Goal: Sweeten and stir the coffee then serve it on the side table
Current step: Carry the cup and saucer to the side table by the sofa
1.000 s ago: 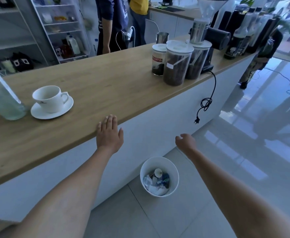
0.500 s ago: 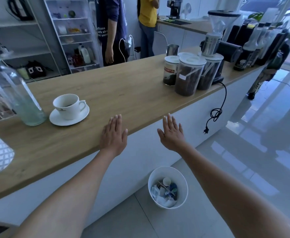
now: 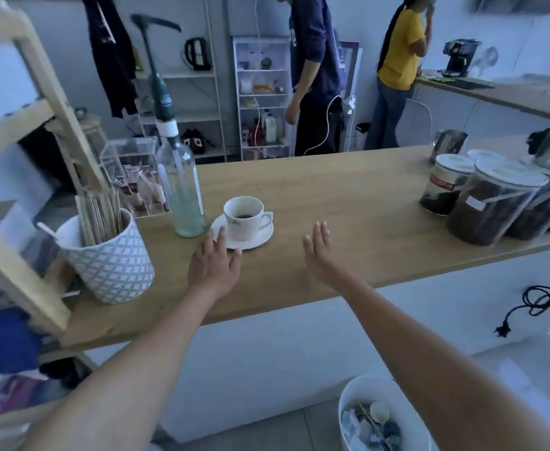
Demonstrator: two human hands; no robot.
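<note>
A white coffee cup (image 3: 243, 216) holding a little dark coffee stands on a white saucer (image 3: 260, 239) on the wooden counter (image 3: 348, 203). My left hand (image 3: 214, 264) lies flat and open on the counter, its fingertips at the saucer's near-left rim. My right hand (image 3: 320, 252) hovers open over the counter, to the right of the saucer and apart from it. Left of the cup stands a clear glass pump bottle (image 3: 182, 187). A patterned white mug (image 3: 107, 255) holds wooden stir sticks. A clear box of sachets (image 3: 133, 177) sits behind the bottle.
Several lidded jars of coffee (image 3: 491, 203) and a steel pitcher (image 3: 449, 143) crowd the counter's right end. A wooden shelf frame (image 3: 23, 177) leans at the left. A white waste bin (image 3: 381, 418) stands on the floor below. Two people stand behind the counter.
The view has swung left, bringing the cup to the centre. My left hand has reached the saucer's edge, and my right hand has come up over the counter.
</note>
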